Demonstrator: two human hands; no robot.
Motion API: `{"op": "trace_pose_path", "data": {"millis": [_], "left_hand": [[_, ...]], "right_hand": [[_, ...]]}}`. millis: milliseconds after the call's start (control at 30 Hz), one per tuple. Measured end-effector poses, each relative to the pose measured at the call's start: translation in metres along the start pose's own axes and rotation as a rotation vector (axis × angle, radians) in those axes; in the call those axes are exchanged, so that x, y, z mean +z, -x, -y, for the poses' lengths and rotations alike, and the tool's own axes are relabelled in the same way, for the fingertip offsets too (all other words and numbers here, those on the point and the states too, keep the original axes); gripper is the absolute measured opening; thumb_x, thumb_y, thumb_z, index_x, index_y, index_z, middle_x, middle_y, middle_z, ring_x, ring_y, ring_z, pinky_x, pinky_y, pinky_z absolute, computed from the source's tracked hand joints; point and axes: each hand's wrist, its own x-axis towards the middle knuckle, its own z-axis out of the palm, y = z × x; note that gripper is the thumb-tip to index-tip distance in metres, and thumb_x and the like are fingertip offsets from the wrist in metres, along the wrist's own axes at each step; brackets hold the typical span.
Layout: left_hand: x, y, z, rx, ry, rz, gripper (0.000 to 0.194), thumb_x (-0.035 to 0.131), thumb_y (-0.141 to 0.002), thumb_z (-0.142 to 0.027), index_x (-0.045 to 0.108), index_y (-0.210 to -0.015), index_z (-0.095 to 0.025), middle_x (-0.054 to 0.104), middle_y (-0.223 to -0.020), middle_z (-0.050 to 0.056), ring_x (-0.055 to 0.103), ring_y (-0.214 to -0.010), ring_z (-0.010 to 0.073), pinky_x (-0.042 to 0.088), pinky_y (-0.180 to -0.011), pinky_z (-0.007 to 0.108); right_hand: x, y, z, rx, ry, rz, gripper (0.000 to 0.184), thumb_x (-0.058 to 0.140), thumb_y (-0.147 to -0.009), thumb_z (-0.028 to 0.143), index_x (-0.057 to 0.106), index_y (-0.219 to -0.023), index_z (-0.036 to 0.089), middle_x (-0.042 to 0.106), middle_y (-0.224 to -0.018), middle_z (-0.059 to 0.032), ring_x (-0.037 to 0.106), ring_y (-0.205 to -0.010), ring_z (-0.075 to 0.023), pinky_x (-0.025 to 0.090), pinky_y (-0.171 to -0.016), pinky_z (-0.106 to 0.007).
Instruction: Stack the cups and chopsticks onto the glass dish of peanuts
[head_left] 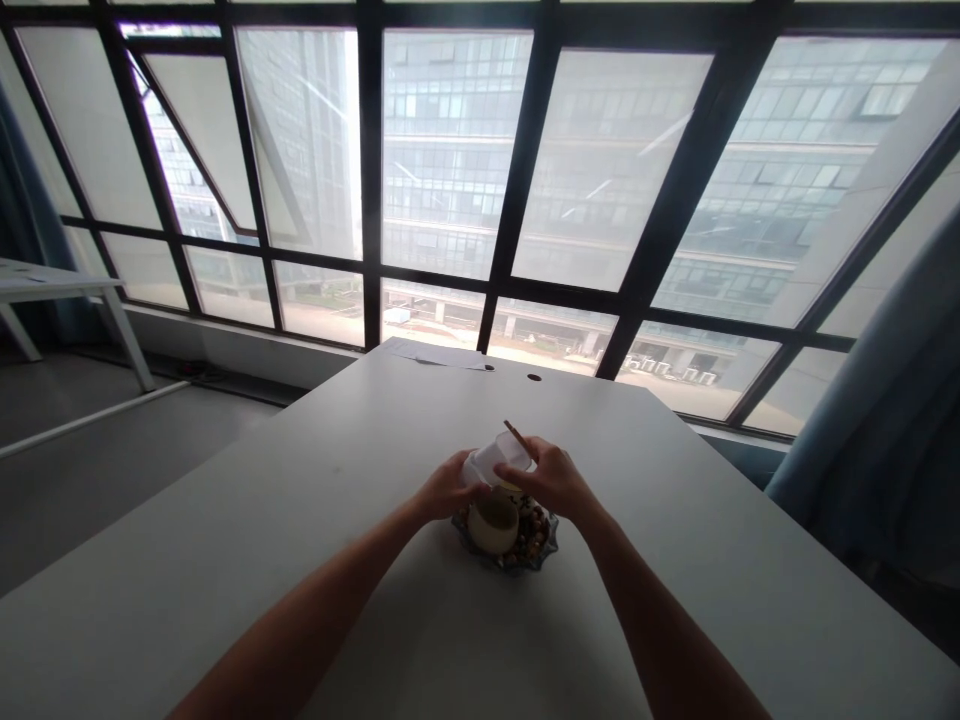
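A translucent plastic jar (493, 505) with pale contents is held tilted over a small scalloped glass dish (547, 548) of mixed nuts on the white table (300, 560). My left hand (447, 487) is closed round the jar's left side. My right hand (547, 477) grips the jar's upper right, near its white rim. A thin brown stick (516, 433) pokes up beside my right fingers; whether they hold it I cannot make out.
A sheet of paper (439, 354) and a round cable hole (534, 378) lie at the table's far edge. Large dark-framed windows (450, 150) stand behind. Another white table (52, 285) is at the left, a blue curtain (885, 420) at the right.
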Motion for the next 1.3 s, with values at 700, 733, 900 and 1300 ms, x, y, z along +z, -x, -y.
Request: {"op": "trace_pose_path", "data": {"millis": [700,733,900,1300], "left_hand": [[0.006,0.001,-0.011,0.011,-0.077,-0.042,0.072,0.067,-0.076,-0.06,0.052,-0.127,-0.011,0.066,-0.107,0.013,0.061,-0.091,0.0257,0.05,-0.074,0.033],[0.007,0.002,-0.012,0.009,-0.085,-0.052,0.072,0.067,-0.076,-0.061,0.053,-0.125,-0.01,0.066,-0.107,0.013,0.062,-0.091,0.0261,0.05,-0.074,0.033],[0.012,0.003,-0.007,0.002,-0.093,-0.083,0.076,0.063,-0.077,-0.064,0.05,-0.128,-0.01,0.065,-0.11,0.014,0.062,-0.095,0.028,0.05,-0.077,0.035],[0.017,0.007,-0.002,0.018,-0.194,-0.066,0.071,0.063,-0.079,-0.057,0.044,-0.132,-0.013,0.065,-0.111,0.013,0.06,-0.094,0.0275,0.048,-0.078,0.037]], "right_hand": [[-0.006,-0.003,-0.012,0.167,0.293,0.161,0.052,0.075,-0.07,0.055,0.071,-0.099,0.012,0.072,-0.093,-0.0103,0.067,-0.081,-0.0248,0.047,-0.066,-0.027],[-0.004,-0.002,-0.021,0.168,0.27,0.181,0.047,0.075,-0.07,0.054,0.073,-0.093,0.013,0.073,-0.088,-0.0087,0.067,-0.08,-0.0249,0.047,-0.067,-0.027],[0.013,0.002,-0.046,0.123,-0.084,0.305,0.04,0.077,-0.065,0.046,0.077,-0.087,0.013,0.074,-0.085,-0.0069,0.068,-0.084,-0.0265,0.052,-0.072,-0.03],[0.027,0.015,-0.046,0.267,-0.015,0.132,0.009,0.069,-0.061,0.019,0.073,-0.066,0.012,0.064,-0.055,-0.0015,0.059,-0.054,-0.0152,0.038,-0.045,-0.02]]}}
